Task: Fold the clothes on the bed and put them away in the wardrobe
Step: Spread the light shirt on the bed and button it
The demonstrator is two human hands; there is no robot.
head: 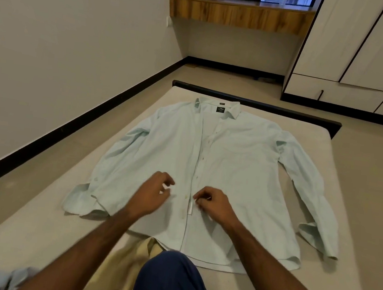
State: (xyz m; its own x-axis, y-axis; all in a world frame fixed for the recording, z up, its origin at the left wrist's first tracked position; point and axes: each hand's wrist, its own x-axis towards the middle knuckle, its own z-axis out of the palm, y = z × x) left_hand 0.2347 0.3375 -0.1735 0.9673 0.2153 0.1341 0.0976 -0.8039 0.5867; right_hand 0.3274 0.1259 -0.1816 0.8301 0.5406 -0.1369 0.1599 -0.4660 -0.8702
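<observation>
— Beige mattress [336, 209] under you, right?
— Yes; your pale mint shirt [237, 174] lies flat on it, sleeves spread. Your right hand [212, 203] pinches the placket; your left hand [154, 194] hovers beside it, fingers loosely curled, holding nothing.

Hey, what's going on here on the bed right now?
A person is laying out a pale green shirt front-up on the bed, sleeves spread. The right hand pinches the button placket near the hem; the left hand hovers beside it, fingers curled. The wardrobe stands shut.
</observation>
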